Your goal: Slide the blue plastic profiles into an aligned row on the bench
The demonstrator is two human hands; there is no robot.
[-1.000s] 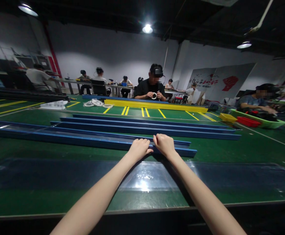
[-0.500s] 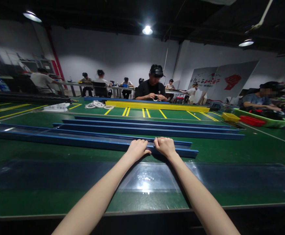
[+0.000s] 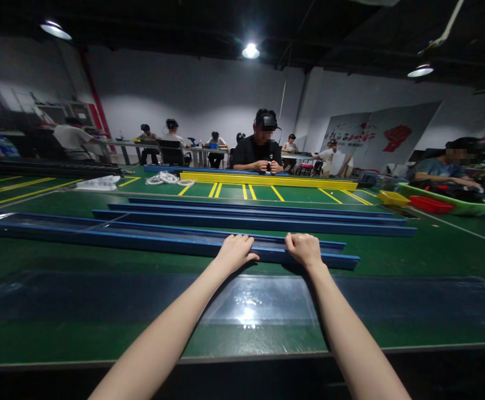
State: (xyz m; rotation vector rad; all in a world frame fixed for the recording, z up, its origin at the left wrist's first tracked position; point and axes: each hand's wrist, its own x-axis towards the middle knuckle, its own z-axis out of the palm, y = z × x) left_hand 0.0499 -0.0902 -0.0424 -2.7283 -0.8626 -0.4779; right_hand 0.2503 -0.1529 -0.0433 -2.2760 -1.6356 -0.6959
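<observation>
A long blue channel rail (image 3: 142, 240) lies across the green table (image 3: 392, 255) in front of me. My left hand (image 3: 234, 251) grips its near wall, fingers curled over the edge. My right hand (image 3: 304, 249) grips the same rail a little further right, near its right end, fingers also curled over. A clear plastic sheet (image 3: 263, 300) lies flat on the table between the rail and me, under my forearms.
Two more blue rails (image 3: 250, 220) lie parallel behind the held one. A yellow rail (image 3: 267, 180) sits further back in front of a seated person in black. Yellow (image 3: 389, 198) and red (image 3: 429, 205) trays stand at the right. Other people work at tables behind.
The blue rail has slid to the right, and my right hand has moved right along with it, away from my left hand. My left hand has stayed about where it was.
</observation>
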